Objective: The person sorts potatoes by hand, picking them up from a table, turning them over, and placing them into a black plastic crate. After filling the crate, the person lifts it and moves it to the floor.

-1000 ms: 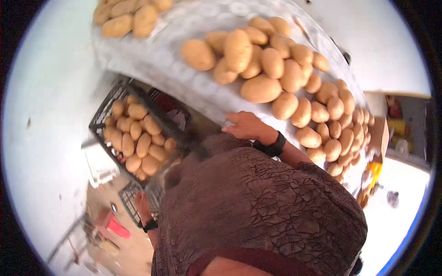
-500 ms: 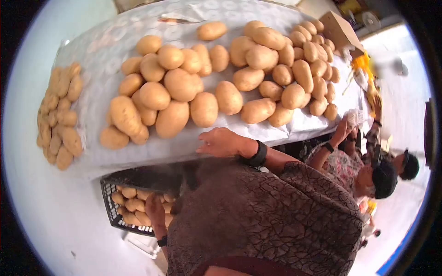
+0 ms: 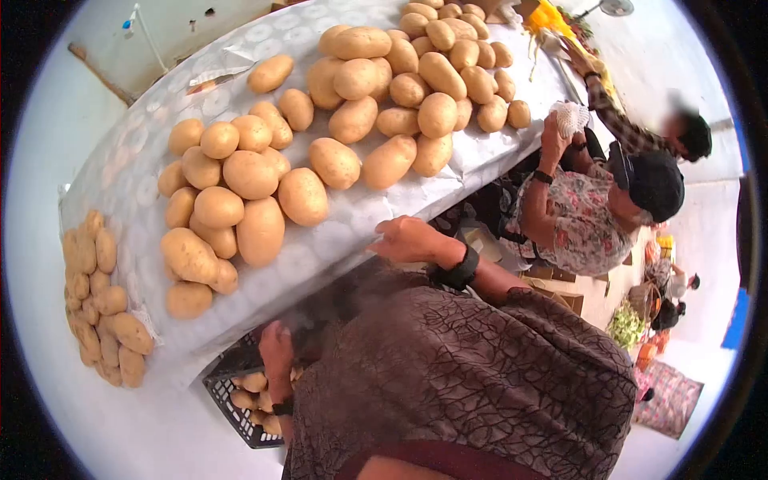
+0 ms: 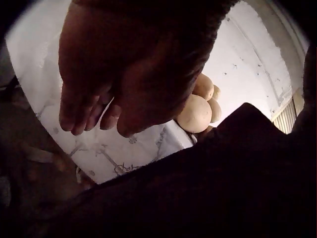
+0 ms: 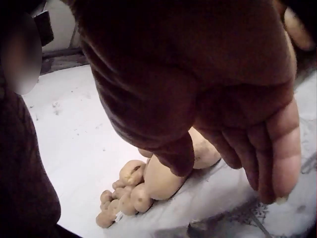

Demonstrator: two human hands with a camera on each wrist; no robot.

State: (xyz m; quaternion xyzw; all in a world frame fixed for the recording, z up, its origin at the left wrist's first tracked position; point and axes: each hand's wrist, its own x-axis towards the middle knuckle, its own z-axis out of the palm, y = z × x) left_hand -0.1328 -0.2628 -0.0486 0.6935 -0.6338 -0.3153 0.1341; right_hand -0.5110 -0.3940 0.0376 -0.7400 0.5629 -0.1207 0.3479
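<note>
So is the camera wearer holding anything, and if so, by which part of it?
Nothing is held: the left hand and right hand are both empty.

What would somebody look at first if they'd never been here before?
Probably the big spread of potatoes on the white-covered table, filling the upper middle of the head view. Next might be the black crate low down near the left hand, with more potatoes inside. Over at the right, a person in a flowery top stands out too.
</note>
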